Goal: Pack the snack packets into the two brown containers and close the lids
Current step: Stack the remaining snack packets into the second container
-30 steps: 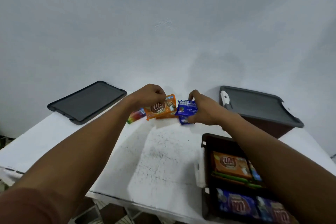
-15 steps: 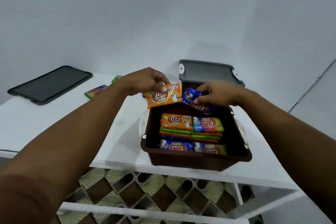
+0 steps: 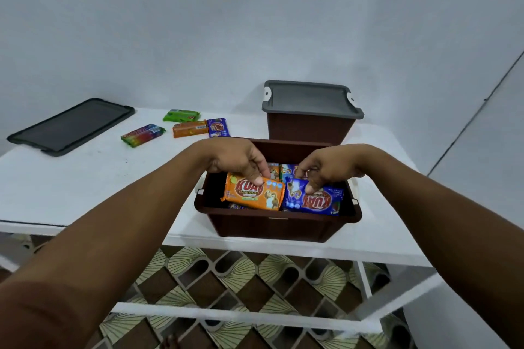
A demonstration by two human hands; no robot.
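On the white table [image 3: 85,178] you have one flat grey lid [image 3: 71,125] and four glossy loose packets [image 3: 181,127]. Your left hand [image 3: 235,161] pinches an orange packet [image 3: 252,195], your right hand [image 3: 326,168] a blue packet [image 3: 314,201], both inside the open brown container [image 3: 278,227]. Behind it stands a second container [image 3: 309,127], lidded grey.

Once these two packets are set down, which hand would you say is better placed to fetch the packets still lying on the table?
Probably the left hand: the four loose packets lie on the table's far left, on its side of the open container. The right hand would have to cross over.
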